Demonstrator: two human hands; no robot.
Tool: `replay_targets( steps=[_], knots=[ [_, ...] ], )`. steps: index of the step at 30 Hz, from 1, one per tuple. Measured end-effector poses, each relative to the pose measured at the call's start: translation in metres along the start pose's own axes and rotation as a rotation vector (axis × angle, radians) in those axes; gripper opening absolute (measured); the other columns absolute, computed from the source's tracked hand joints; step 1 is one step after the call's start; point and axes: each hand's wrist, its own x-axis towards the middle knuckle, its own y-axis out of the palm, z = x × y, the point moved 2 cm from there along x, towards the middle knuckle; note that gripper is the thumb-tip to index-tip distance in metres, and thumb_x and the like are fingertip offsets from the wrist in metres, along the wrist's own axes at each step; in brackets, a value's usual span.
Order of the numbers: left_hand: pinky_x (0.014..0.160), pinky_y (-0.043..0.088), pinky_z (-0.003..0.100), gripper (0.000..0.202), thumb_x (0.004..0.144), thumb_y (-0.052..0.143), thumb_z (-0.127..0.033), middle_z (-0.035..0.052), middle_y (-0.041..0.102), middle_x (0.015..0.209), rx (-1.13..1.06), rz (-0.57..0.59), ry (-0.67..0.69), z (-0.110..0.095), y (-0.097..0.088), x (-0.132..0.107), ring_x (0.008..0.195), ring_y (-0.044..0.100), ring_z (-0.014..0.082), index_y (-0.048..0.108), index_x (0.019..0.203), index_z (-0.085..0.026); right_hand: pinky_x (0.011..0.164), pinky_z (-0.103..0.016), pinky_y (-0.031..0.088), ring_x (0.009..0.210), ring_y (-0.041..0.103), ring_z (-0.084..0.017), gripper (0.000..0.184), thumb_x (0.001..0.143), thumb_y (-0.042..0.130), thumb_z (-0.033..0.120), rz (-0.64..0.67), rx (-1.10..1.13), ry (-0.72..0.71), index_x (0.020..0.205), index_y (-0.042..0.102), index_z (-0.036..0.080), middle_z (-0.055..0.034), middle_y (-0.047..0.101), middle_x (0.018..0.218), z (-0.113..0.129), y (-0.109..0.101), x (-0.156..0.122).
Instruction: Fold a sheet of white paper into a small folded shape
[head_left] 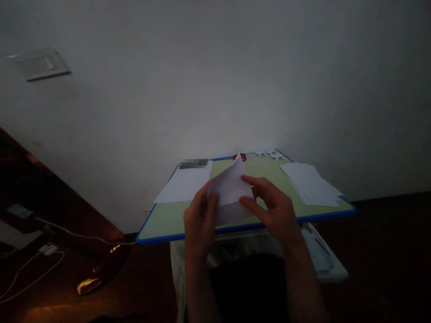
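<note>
A folded sheet of white paper [232, 186] is held up above the near edge of the small table, one corner pointing upward. My left hand [201, 215] pinches its left side, thumb in front and fingers partly hidden behind. On the right side, my right hand [271, 208] grips the paper between thumb and fingers. A crease runs across the lower part, with a darker flap beneath it. Beyond the paper, red-handled scissors [244, 157] lie at the table's back edge, partly covered from view.
The pale green table [164, 224] has a blue rim and stands against the wall. White sheets [188, 181] lie at its left under a blurred dark object [193, 163]. More sheets [310, 181] lie at right, near small paper pieces [271, 154]. White cables [84, 237] hang at left.
</note>
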Motion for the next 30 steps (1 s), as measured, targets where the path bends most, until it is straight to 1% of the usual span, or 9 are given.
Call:
replay_targets(
  steps=[2,4,9,11,15,20,24,28,30],
  knots=[
    [0.077,0.059,0.026,0.041,0.099,0.071,-0.037,0.0071,0.083,0.104,-0.109,0.039,-0.022,0.003,0.003,-0.001,0.087,0.077,0.0189,0.072,0.136,-0.02,0.086,-0.036,0.058,0.094,0.065,-0.019,0.042,0.095,0.079,0.023,0.01,-0.075,-0.068,0.136,0.073,0.032,-0.0039,0.072,0.111,0.002,0.0,0.001],
    [0.082,0.061,0.029,0.047,0.096,0.076,-0.034,0.0083,0.084,0.107,-0.176,0.081,-0.038,0.005,0.004,-0.002,0.092,0.078,0.0202,0.071,0.141,-0.021,0.085,-0.037,0.058,0.093,0.065,-0.02,0.042,0.096,0.077,0.02,-0.008,-0.133,-0.127,0.136,0.073,0.031,-0.0043,0.072,0.112,0.004,0.0,0.003],
    [0.083,0.059,0.029,0.026,0.096,0.073,-0.033,0.0074,0.085,0.103,-0.085,0.065,-0.005,0.003,0.001,-0.002,0.091,0.077,0.0214,0.083,0.118,-0.022,0.08,-0.036,0.058,0.085,0.065,-0.019,0.036,0.096,0.077,0.018,-0.117,-0.291,-0.262,0.13,0.076,0.031,-0.0033,0.073,0.104,0.01,0.0,0.005],
    [0.078,0.056,0.027,0.018,0.097,0.072,-0.033,0.0041,0.083,0.093,-0.014,0.065,0.011,-0.002,0.001,-0.001,0.083,0.073,0.0193,0.085,0.103,-0.021,0.079,-0.035,0.059,0.085,0.067,-0.019,0.036,0.096,0.077,0.017,-0.138,-0.33,-0.293,0.129,0.078,0.03,-0.0025,0.073,0.098,0.011,0.002,0.005],
    [0.06,0.044,0.024,0.033,0.1,0.067,-0.041,-0.0019,0.063,0.063,0.057,0.081,-0.032,-0.009,0.005,-0.001,0.062,0.057,0.0148,0.077,0.077,-0.02,0.081,-0.037,0.061,0.084,0.07,-0.021,0.03,0.098,0.076,0.018,-0.163,-0.376,-0.314,0.126,0.08,0.029,-0.0033,0.076,0.093,0.014,0.009,0.005],
    [0.059,0.043,0.024,0.033,0.1,0.066,-0.044,-0.002,0.064,0.067,0.055,-0.022,-0.058,-0.01,0.011,0.0,0.063,0.056,0.0151,0.072,0.079,-0.019,0.082,-0.039,0.061,0.089,0.07,-0.021,0.02,0.098,0.078,0.021,-0.223,-0.369,-0.327,0.114,0.084,0.029,-0.005,0.073,0.096,0.017,0.018,0.005],
    [0.058,0.043,0.023,0.036,0.101,0.065,-0.045,-0.0013,0.061,0.067,0.013,-0.082,-0.089,-0.008,0.012,0.0,0.064,0.054,0.0152,0.068,0.076,-0.019,0.084,-0.041,0.061,0.1,0.068,-0.023,0.019,0.098,0.078,0.027,-0.221,-0.339,-0.3,0.115,0.085,0.029,-0.0073,0.065,0.107,0.017,0.023,0.004],
    [0.063,0.048,0.025,0.034,0.101,0.064,-0.048,0.0005,0.069,0.075,-0.031,-0.095,-0.086,-0.009,0.01,0.001,0.071,0.061,0.0173,0.073,0.086,-0.019,0.096,-0.049,0.062,0.118,0.065,-0.027,0.017,0.102,0.071,0.028,-0.217,-0.291,-0.219,0.112,0.084,0.033,-0.0097,0.06,0.134,0.015,0.027,0.001],
    [0.064,0.05,0.025,0.033,0.101,0.065,-0.049,0.0009,0.072,0.078,-0.05,-0.089,-0.083,-0.011,0.01,0.001,0.074,0.064,0.0179,0.074,0.089,-0.02,0.101,-0.051,0.061,0.123,0.066,-0.028,0.017,0.102,0.07,0.026,-0.2,-0.231,-0.203,0.11,0.083,0.033,-0.009,0.059,0.139,0.016,0.029,0.001]
  ],
)
